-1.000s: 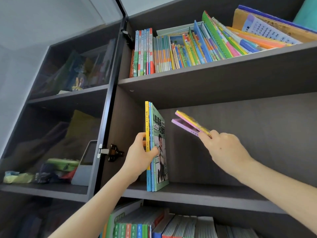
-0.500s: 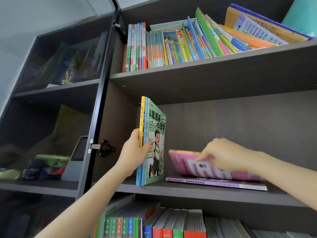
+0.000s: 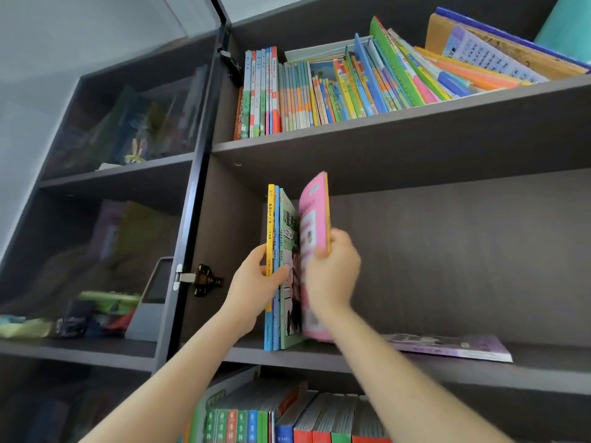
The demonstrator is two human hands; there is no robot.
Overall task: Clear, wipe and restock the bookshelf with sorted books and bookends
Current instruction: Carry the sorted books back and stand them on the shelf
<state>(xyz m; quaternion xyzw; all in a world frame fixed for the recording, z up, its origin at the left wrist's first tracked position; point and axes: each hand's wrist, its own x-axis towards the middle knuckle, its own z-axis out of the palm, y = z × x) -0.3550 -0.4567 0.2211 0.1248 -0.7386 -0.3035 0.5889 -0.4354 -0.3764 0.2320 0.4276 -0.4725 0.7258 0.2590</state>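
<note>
Standing upright on the middle shelf (image 3: 543, 367), a green book (image 3: 287, 219) is steadied together with a blue book (image 3: 276, 318) and a yellow-spined book (image 3: 271, 225) just to its left. All three are pinched by the left hand (image 3: 256, 282), with the thumb laid across the green cover and the fingers curled behind the yellow spine. Just to the right of the green book, a pink book (image 3: 315, 215) is held upright by the right hand (image 3: 332, 270), whose fingers are wrapped round its front edge. The pink cover is blurred, and whether it touches the green book cannot be told. Well to the right of the green book, a purple book (image 3: 447, 345) is seen lying flat on the same board. Above the green book, a packed row of thin books (image 3: 335, 87) is ranged on the upper shelf, those farther right tilted over. Below the green book, another row of spines (image 3: 287, 420) is shown. To the left of the green book, a dark glass door (image 3: 112, 155) is hung on a metal hinge (image 3: 200, 279).
</note>
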